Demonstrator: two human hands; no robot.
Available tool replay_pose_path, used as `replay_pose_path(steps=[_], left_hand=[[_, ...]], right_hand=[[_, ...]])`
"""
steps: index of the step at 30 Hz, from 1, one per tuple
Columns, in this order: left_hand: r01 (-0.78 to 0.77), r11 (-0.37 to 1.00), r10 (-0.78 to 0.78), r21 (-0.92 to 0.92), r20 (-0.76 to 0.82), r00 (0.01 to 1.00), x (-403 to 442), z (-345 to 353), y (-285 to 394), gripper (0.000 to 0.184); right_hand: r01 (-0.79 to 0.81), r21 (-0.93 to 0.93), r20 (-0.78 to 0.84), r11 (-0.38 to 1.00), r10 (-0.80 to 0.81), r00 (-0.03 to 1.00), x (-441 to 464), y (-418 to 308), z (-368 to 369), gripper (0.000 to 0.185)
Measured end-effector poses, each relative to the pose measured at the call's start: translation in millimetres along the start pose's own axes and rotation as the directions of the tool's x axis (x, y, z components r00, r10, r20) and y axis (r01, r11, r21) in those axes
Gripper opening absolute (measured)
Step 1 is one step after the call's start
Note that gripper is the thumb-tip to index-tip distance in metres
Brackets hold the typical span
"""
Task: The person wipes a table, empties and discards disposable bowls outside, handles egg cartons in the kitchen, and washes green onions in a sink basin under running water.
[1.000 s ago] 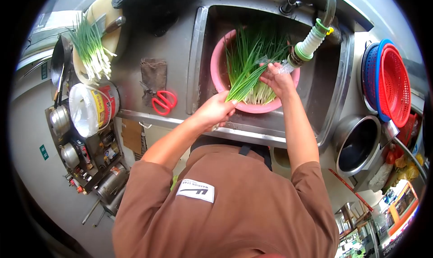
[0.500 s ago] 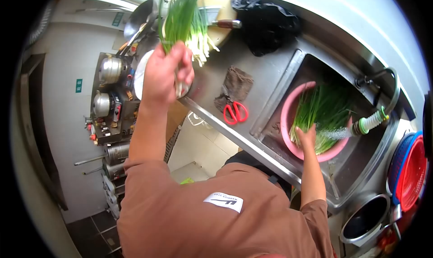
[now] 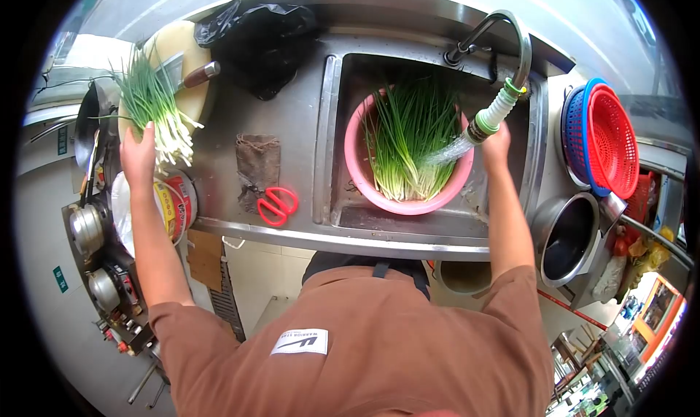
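Note:
At the far left, my left hand (image 3: 138, 153) touches the near side of a pile of green onions (image 3: 157, 118) on a round cutting board (image 3: 195, 56); its fingers are partly hidden by the stalks. My right hand (image 3: 497, 143) is beside the faucet nozzle (image 3: 490, 118), at the right of the pink basin (image 3: 355, 161); its fingers are largely hidden behind the nozzle. Water sprays from the nozzle onto more green onions (image 3: 408, 140) in the basin, which sits inside the sink (image 3: 328, 140).
A knife (image 3: 197, 76) lies on the board. Red scissors (image 3: 277, 205) and a brown cloth (image 3: 257, 161) lie on the counter, with a black plastic bag (image 3: 266, 48) behind. A white bucket (image 3: 175, 198) stands left. Red and blue colanders (image 3: 612, 140) and a metal pot (image 3: 565, 238) are right.
My left hand has lowered from above the board to its pile, where the carried bunch now rests. My right hand has moved from the onions in the basin to the nozzle. The view has turned.

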State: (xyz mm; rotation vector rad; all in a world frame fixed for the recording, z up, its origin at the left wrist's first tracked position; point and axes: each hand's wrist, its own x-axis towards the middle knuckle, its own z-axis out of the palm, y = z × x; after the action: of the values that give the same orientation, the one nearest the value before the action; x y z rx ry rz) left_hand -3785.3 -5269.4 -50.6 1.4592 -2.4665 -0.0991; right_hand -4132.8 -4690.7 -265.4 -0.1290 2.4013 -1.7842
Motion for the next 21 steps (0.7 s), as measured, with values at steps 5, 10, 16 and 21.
replay_pose_path(steps=[5,10,16,21], left_hand=[[-0.255,0.964,0.225,-0.073,-0.279,0.933,-54.4,-34.5,48.7,0.049],[-0.314,0.844,0.299,-0.435,-0.105,0.948,-138.1,-41.7,101.5,0.034],[0.081,0.666,0.415,-0.742,0.459,0.785,-233.7,32.6,141.1,0.024],[0.094,0.567,0.709,-0.818,0.543,0.45,-295.2,116.5,210.7,0.028]], right_hand=[[0.348,-0.233,-0.058,0.908,-0.37,0.927,135.0,2.9,42.2,0.043],[0.16,-0.175,0.223,0.971,-0.119,0.967,133.2,-77.3,67.2,0.074],[0.134,0.011,0.179,0.991,-0.134,0.975,91.0,12.7,21.1,0.055],[-0.117,-0.323,0.009,0.939,0.127,0.992,-90.0,69.2,34.3,0.035]])
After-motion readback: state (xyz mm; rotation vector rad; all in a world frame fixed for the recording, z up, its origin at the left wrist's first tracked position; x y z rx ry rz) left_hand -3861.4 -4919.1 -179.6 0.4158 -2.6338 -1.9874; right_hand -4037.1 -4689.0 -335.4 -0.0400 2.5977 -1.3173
